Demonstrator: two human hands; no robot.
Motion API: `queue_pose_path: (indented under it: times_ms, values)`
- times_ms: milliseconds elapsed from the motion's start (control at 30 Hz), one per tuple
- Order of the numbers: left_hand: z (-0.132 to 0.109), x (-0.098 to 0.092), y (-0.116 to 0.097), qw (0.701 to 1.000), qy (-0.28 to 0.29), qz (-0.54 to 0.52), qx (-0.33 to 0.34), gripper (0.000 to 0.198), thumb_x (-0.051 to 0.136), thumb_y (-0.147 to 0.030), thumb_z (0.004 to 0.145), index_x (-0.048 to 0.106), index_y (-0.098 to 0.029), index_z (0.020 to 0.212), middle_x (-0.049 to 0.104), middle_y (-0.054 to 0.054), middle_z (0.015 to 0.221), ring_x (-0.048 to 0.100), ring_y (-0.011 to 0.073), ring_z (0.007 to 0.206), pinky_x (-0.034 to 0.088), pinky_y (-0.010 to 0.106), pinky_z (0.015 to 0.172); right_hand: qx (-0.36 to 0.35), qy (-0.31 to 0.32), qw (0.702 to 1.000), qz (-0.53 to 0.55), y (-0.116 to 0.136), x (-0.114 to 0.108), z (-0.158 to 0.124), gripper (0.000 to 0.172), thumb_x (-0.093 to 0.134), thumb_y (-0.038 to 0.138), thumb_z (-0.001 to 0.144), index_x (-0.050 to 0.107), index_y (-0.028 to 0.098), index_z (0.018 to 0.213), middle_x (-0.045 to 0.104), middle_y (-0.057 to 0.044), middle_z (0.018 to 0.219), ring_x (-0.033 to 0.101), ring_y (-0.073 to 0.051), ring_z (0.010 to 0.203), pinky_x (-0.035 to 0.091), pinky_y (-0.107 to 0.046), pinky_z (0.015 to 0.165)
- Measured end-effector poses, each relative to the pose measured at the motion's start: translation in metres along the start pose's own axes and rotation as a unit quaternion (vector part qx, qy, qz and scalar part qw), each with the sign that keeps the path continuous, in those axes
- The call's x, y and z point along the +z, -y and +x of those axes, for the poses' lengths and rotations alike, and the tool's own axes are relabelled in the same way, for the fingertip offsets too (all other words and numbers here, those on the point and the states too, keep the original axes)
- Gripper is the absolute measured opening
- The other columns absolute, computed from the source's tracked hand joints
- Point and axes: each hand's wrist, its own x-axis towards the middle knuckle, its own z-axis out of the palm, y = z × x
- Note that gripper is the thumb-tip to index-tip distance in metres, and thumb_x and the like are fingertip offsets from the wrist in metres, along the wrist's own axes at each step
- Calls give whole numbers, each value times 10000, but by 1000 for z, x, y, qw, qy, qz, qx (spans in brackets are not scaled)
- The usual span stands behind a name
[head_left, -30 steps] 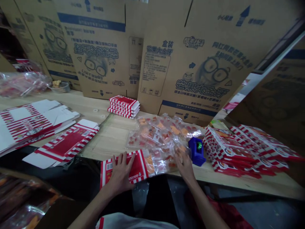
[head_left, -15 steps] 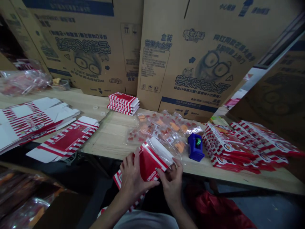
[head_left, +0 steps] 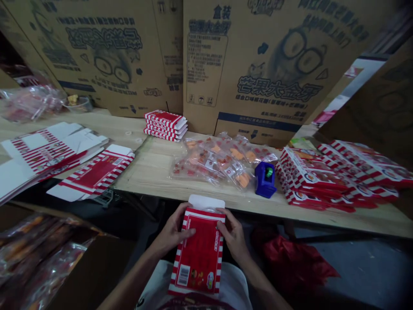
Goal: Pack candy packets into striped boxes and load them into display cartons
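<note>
Between my two hands is a red box with red-and-white striped edges [head_left: 201, 249], its back with the barcode facing up. A white flap stands open at its far end, and a bit of clear plastic shows at the mouth. My left hand [head_left: 176, 228] grips the left side near the open end, thumb on the red face. On the opposite side my right hand [head_left: 234, 232] holds the upper corner, thumb on the face and fingers at the flap. Beyond the box, clear packets of orange and red candy [head_left: 222, 159] lie on the wooden table [head_left: 151, 172].
A blue tape dispenser [head_left: 265, 180] stands right of the packets, beside stacked filled boxes [head_left: 312, 176]. Striped boxes [head_left: 165, 125] are piled at the back. Flat cartons [head_left: 51, 155] lie left. Large cardboard boxes [head_left: 206, 64] wall the rear. A carton of packets [head_left: 41, 254] sits lower left.
The box has come down toward my lap and turned from slanted to nearly straight. Both hands have shifted to its two sides near the open end. The view has tilted lower.
</note>
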Motion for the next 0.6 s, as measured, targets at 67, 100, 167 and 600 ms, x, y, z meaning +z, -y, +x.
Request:
queue_pose_path:
  times_ms: [67, 100, 167, 600]
  values:
    - [3, -3, -1, 999, -9, 43, 4, 389, 747, -377, 757, 532, -192, 1024, 621, 14, 922, 596, 163, 831, 494, 265, 745, -23, -4, 999, -33, 2, 4, 3, 181, 629, 384, 835, 659, 206, 823, 662, -25, 848, 629, -197, 814, 511, -298, 765]
    - [6, -5, -1, 998, -20, 63, 15, 303, 714, -388, 789, 538, -179, 921, 589, -2, 854, 565, 142, 785, 472, 246, 718, -34, -7, 998, -47, 3, 7, 6, 210, 618, 380, 839, 632, 200, 732, 640, -23, 807, 614, -193, 798, 499, -296, 762]
    - [12, -7, 0, 995, -51, 73, 43, 285, 659, -401, 832, 512, -165, 771, 533, -11, 787, 516, 121, 736, 438, 230, 688, -39, -20, 998, -55, 3, 12, 11, 222, 621, 370, 834, 607, 199, 694, 619, -23, 786, 597, -191, 792, 489, -299, 761]
    - [24, -36, -12, 977, -3, 202, 75, 220, 636, -368, 828, 696, -156, 840, 588, 46, 836, 550, 154, 781, 431, 277, 713, -58, 37, 992, -103, 16, 12, 23, 171, 621, 335, 856, 738, 231, 924, 675, -88, 1081, 617, -234, 1048, 482, -381, 927]
